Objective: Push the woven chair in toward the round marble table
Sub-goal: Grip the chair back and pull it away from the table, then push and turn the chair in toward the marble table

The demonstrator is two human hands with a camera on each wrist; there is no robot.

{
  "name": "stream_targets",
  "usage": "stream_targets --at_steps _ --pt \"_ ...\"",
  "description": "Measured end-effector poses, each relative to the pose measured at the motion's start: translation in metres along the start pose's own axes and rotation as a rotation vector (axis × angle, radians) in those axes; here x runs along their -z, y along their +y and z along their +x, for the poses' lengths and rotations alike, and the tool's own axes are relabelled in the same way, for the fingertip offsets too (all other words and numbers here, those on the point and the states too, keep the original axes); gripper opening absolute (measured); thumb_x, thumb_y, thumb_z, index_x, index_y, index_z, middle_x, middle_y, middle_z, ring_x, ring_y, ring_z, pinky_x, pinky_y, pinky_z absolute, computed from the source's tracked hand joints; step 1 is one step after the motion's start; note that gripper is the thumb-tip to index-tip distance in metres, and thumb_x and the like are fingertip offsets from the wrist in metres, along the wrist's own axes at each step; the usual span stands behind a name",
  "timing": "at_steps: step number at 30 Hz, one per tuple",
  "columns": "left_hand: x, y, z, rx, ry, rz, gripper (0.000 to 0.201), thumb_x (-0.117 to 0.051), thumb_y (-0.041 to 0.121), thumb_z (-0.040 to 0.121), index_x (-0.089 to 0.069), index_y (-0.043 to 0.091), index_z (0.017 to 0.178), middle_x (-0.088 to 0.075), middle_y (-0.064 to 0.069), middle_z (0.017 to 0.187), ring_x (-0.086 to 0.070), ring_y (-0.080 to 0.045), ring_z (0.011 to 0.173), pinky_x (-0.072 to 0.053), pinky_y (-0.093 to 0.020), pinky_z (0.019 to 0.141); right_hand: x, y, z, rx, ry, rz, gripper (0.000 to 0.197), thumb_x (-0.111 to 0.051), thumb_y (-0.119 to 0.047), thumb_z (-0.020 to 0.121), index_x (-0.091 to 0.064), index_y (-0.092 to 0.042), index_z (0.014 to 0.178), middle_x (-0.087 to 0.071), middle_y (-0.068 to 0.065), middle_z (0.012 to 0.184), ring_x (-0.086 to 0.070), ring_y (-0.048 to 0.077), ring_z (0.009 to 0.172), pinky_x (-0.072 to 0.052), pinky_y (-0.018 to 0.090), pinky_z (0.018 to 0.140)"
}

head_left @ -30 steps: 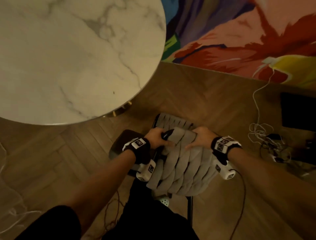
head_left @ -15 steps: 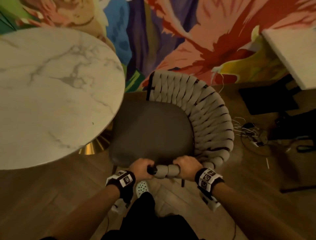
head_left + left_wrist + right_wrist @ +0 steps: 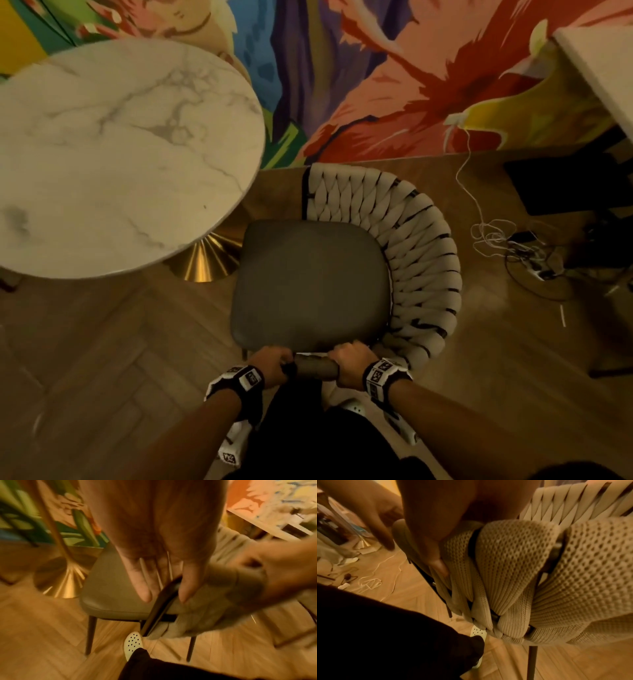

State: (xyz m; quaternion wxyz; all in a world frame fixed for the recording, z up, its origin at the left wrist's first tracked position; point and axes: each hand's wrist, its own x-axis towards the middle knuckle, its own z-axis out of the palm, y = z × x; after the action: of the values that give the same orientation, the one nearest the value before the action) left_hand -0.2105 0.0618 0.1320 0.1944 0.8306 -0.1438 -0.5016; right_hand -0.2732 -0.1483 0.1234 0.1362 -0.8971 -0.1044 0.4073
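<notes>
Nearest the person, both hands gripped the near end of the woven chair's (image 3: 394, 240) curved back rail. The left hand (image 3: 270, 365) was clamped on the dark bare end of the frame, fingers curled over it, as the left wrist view showed with fingertips (image 3: 184, 595) against the black bar. Just to its right, with a short wrapped stretch of rail between the two, the right hand (image 3: 349, 363) was clamped on the knitted beige straps, its thumb (image 3: 439, 563) pressed into the weave. Below the grip, a white perforated shoe (image 3: 133, 644) stood on the herringbone wooden floor (image 3: 102, 359).

Beyond the grip lay the chair's dark grey seat cushion (image 3: 308, 284), with the woven back sweeping round its right and far sides. Beyond and left of the grip stood the round marble surface (image 3: 113, 154) on a brass base (image 3: 205, 260); the seat's far left corner sat just beside that base, close to the surface's rim. To the far right, tangled cables (image 3: 513, 246) lay on the floor, and a colourful mural (image 3: 394, 78) covered the wall behind.
</notes>
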Motion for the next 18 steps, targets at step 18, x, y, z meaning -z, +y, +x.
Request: stream_targets --at_steps 18 --pt "-0.048 -0.019 -0.090 0.227 0.485 -1.386 0.014 -0.050 0.012 0.094 -0.056 0.018 0.105 -0.062 -0.003 0.097 -0.059 -0.019 0.083 -0.045 -0.031 0.071 -0.115 0.044 -0.081 -0.245 0.486 1.061 0.014 -0.064 -0.017 0.091 -0.070 -0.012 0.079 -0.073 0.004 0.072 -0.068 0.015 0.072 -0.054 0.033 0.074"
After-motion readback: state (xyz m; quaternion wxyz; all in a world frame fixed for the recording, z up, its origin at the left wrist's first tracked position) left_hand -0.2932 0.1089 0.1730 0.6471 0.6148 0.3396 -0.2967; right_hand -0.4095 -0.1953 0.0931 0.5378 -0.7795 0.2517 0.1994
